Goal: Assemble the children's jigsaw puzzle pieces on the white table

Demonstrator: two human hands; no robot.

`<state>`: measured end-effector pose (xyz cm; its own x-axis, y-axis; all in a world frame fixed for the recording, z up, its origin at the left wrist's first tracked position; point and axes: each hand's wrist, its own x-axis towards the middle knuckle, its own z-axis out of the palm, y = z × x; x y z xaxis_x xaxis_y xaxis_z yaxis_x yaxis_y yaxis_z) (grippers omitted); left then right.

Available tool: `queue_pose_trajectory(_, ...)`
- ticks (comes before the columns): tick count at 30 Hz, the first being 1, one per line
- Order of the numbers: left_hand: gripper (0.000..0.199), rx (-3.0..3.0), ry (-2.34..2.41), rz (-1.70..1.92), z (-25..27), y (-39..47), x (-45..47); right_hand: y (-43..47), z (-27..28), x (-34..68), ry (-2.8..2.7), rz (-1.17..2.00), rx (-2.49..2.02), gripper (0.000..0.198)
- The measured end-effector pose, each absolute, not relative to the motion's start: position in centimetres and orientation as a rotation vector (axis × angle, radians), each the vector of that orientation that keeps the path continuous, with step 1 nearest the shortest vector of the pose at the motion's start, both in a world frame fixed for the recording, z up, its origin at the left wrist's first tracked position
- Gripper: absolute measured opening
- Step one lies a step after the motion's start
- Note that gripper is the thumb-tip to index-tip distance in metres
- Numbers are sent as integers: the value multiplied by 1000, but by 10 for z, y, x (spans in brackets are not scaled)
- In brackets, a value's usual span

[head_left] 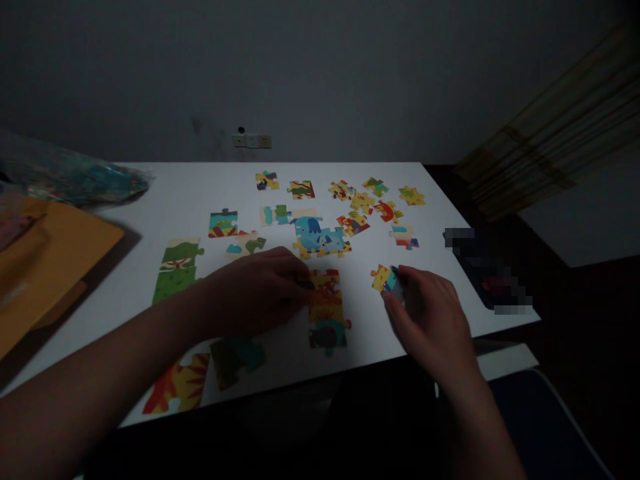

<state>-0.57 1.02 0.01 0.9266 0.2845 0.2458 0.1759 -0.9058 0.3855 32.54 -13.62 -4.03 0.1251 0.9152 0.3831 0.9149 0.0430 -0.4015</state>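
Observation:
My right hand pinches a yellow and blue puzzle piece between thumb and fingers, just over the table's right half. Left of it, my left hand has its fingertips closed at the left edge of an orange strip of joined puzzle pieces. A dark bit of puzzle piece shows between those fingertips, mostly hidden. The strip's lower end is teal and dark grey. Beyond my left hand lies a joined blue elephant section. Partly under my left forearm is a green puzzle section.
Several loose puzzle pieces lie across the back of the white table. An orange-yellow envelope and a clear plastic bag occupy the left side. A dark, partly blurred object rests at the right edge. Red-yellow pieces sit near the front.

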Motion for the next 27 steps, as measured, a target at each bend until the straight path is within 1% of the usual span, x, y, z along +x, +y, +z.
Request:
queue_pose_trajectory(3, 24, 2643, 428, 452, -1, 8, -5, -137, -40, 325, -1743, -7, -1842, 44)
queue_pose_trajectory(7, 41, 2580, 567, 437, -6, 9, -3, -137, -40, 326, -1746, 19, -1844, 41)
queue_pose_trajectory(13, 32, 2552, 608, 431, -9, 14, -2, -138, -40, 325, -1748, 7, -1830, 37)
queue_pose_trajectory(18, 35, 2502, 700, 413, -10, 18, -6, -138, -40, 324, -1738, 1, -1810, 36)
queue_pose_trajectory(23, 36, 2543, 627, 436, -13, 19, -8, -140, -41, 321, -1689, -7, -1807, 37)
queue_pose_trajectory(27, 39, 2520, 645, 377, -5, 15, -6, -142, -41, 319, -1682, 26, -1782, 37)
